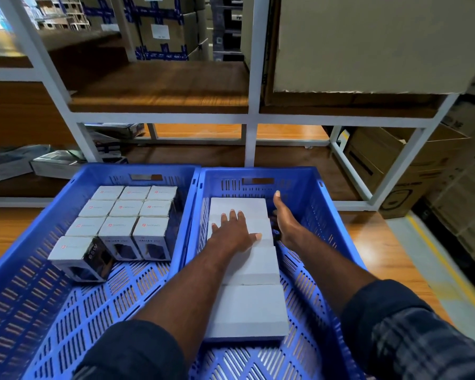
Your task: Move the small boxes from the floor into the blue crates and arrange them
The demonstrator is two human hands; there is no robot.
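Left hand (235,231) flat, fingers spread, pressing white boxes (252,308) in right crate (324,204); right hand (285,223) straight-fingered beside them, holding nothing.

Wood-grain floor (381,242), left blue crate (137,168) and right blue crate (307,193) standing on it side by side, touching, white metal rack (250,144) just behind them, brown cardboard cartons (395,165) at right, yellow line (433,250) alongside.

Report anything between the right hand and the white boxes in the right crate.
Nothing visible. The right hand lies straight-fingered close beside the right side of the white boxes, inside the right crate; the left hand rests flat on top of them.
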